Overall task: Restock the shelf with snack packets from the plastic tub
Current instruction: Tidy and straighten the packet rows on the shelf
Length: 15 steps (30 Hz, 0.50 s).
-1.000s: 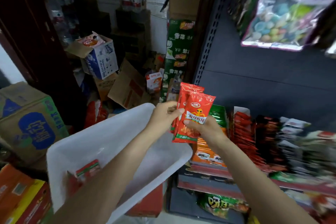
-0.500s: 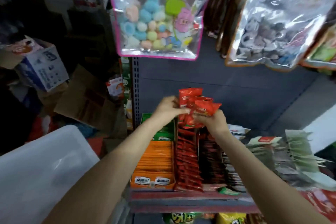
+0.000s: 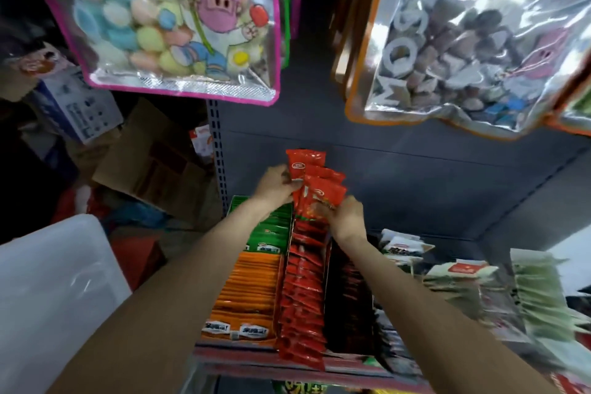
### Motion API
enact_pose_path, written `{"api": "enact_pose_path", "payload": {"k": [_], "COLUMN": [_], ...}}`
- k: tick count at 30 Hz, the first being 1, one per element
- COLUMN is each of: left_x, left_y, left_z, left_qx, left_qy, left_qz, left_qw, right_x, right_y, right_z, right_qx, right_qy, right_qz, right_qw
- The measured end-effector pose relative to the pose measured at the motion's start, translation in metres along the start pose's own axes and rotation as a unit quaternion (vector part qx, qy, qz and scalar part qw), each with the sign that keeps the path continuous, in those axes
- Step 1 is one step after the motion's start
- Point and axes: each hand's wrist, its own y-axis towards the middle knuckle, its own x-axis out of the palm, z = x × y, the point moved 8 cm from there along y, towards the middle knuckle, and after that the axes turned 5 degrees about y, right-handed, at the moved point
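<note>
both hands are up at the back of the red row on the shelf (image 3: 287, 365), sharing a small fan of glossy red foil snack packets (image 3: 315, 184). the left hand (image 3: 275, 186) has its fingers curled round the left edge of the fan near the top, and the right hand (image 3: 347, 217) pinches the lower right corner, so neither hand is free. the bunch is upright and hangs just above the rear end of the row of matching red packets (image 3: 302, 304), which runs toward the camera between a row of flat orange packets (image 3: 248, 294) with green packets (image 3: 273, 227) behind it on one side and a darker row (image 3: 350, 294) on the other. to seat them well, i would square the fan into one even stack first, keep the printed faces turned the same way as the row, and lower it straight down behind the last packet rather than at a slant, so the corners do not catch the neighbouring rows. three packet tops can be counted in the fan, perhaps a fourth hidden behind. two hands, two large clear hanging bags of sweets above, one pink-edged (image 3: 172, 25) and one orange-edged (image 3: 473, 41). one translucent white plastic tub (image 3: 54, 291) sits at the lower left, well apart from the hands; its contents are out of view from here.
</note>
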Motion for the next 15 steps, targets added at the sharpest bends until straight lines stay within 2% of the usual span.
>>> {"api": "enact_pose_path", "payload": {"k": [4,6,9,12,15], "left_x": [0.003,0.007,0.011,0.012,0.015], "left_y": [-0.001,-0.002,-0.002,0.000,0.003], "left_z": [-0.013,-0.014,-0.012,-0.012,-0.016], "left_qx": [-0.012,-0.008,0.005,0.010,0.010], "left_qy": [0.006,0.019,0.039,0.039,0.037], "left_qz": [-0.032,-0.047,-0.050,-0.033,-0.026], "left_qw": [0.999,0.999,0.998,0.999,0.999], "right_x": [0.010,0.006,-0.004,-0.001,-0.001], "right_y": [0.004,0.005,0.003,0.005,0.004], "right_z": [0.004,0.005,0.006,0.010,0.004], "right_qx": [-0.014,-0.013,-0.001,0.025,0.019], "right_qy": [-0.053,-0.078,-0.181,-0.092,-0.058], "right_qz": [-0.036,-0.028,-0.002,-0.022,-0.031], "right_qw": [0.998,0.996,0.983,0.995,0.998]}}
